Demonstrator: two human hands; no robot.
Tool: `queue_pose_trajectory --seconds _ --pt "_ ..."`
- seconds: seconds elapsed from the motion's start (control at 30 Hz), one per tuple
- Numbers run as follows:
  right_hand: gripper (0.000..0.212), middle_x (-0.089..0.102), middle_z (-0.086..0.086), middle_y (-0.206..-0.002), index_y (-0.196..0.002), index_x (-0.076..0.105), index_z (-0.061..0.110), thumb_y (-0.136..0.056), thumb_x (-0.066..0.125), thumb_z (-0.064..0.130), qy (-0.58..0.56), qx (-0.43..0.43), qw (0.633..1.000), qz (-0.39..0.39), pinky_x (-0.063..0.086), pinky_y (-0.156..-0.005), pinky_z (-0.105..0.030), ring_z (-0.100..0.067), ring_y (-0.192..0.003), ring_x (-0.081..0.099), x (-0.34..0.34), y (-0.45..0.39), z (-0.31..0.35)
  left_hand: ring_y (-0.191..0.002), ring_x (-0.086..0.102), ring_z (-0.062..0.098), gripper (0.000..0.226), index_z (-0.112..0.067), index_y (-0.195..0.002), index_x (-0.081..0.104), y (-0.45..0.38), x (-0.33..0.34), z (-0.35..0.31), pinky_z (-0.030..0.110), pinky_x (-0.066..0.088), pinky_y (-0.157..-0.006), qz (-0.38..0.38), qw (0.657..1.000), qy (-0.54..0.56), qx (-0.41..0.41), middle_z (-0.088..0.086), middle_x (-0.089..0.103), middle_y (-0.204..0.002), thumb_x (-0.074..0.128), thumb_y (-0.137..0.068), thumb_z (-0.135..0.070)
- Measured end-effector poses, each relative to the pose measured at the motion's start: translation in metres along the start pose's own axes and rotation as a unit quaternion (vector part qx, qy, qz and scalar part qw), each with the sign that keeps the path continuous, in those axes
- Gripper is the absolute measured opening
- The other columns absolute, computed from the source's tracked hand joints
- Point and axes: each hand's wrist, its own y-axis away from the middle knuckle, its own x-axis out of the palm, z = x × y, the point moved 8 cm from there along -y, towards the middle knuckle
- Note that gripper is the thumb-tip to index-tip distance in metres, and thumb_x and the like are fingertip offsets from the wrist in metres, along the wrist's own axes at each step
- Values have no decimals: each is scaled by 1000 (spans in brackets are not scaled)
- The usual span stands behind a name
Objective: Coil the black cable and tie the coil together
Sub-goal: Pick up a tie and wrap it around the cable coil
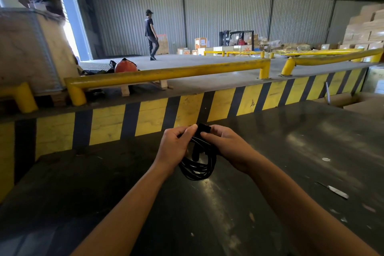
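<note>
Black cable (197,167) wound into several loose loops, coil hanging upright above dark table (291,151). Flat black strap (204,128) stood at coil's top. Plug end dangled inside loops.

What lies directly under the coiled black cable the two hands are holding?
Beneath the coiled black cable is the dark, scuffed tabletop. The left hand and right hand cover the coil's upper part, so whether it touches the tabletop is unclear.

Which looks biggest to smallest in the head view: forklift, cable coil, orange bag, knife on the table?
1. cable coil, though nearness inflates it
2. forklift, far off
3. orange bag
4. knife
Coil and forklift look close; don't trust that order.
</note>
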Motion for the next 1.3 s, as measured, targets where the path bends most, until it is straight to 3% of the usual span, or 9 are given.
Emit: queue_pose_trajectory --seconds 0.33,0.43,0.57,0.67,0.77,0.87,0.93,1.03,1.3 --pt "29 70 -6 -97 -110 55 13 -86 63 29 17 43 999 -26 53 -66 -21 -13 -82 69 -5 -1 -1 -43 56 -2 25 -16 -77 70 1 6 -2 6 40 -42 45 996 61 -51 -12 63 -48 52 -95 -20" --pt "40 69 -1 -102 -115 52 19 -82 66 36 37 38 998 -20 51 -65 -17 -9 -87 69 -4 2 0 -41 54 -1 26 -13 -75 70 -2 0 4 9 40 -42 13 997 39 -65 -11 61 -46 53 -94 -20" --pt "67 65 0 -110 -129 39 23 -73 75 37 121 -2 993 8 54 -64 -15 -12 -95 66 0 11 10 -38 49 1 29 -10 -72 68 -5 -9 16 14 38 -41 -30 993 20 -108 -9 55 -42 54 -93 -25" --pt "80 57 0 -125 -135 31 27 -71 79 31 258 -65 963 -36 49 -76 -15 -12 -109 56 3 15 19 -35 49 -1 28 -11 -69 65 -6 -12 19 11 37 -37 -50 989 36 -136 -10 54 -39 54 -93 -22" --pt "59 51 2 -128 -124 43 27 -75 75 23 383 -165 902 -111 44 -84 -16 -14 -115 52 10 21 29 -37 47 1 27 -7 -74 67 -6 -15 23 15 37 -36 -75 985 33 -154 -8 54 -44 54 -93 -22" --pt "40 49 -1 -130 -116 53 24 -79 69 20 462 -221 847 -138 45 -99 -36 -19 -114 53 21 24 32 -39 45 3 28 -4 -77 68 -6 -15 24 17 36 -38 -82 983 27 -162 -2 52 -51 54 -93 -22" --pt "37 49 -2 -132 -115 55 26 -81 68 24 503 -233 819 -148 36 -105 -38 -20 -116 52 24 23 32 -45 48 6 28 -10 -73 68 -5 -16 24 19 37 -41 -86 982 21 -169 -1 54 -53 54 -93 -22" --pt "41 47 -2 -134 -119 52 26 -80 67 29 530 -227 807 -127 31 -104 -39 -20 -118 49 30 19 30 -50 47 13 29 -10 -70 67 -5 -18 25 24 36 -45 -90 980 3 -175 2 53 -55 54 -93 -22" --pt "38 54 -4 -128 -119 57 19 -82 66 19 538 -240 801 -109 49 -94 -40 -23 -109 57 39 17 35 -63 52 19 29 -2 -75 67 -7 -19 26 29 41 -54 -84 976 -19 -202 10 56 -68 56 -91 -23"
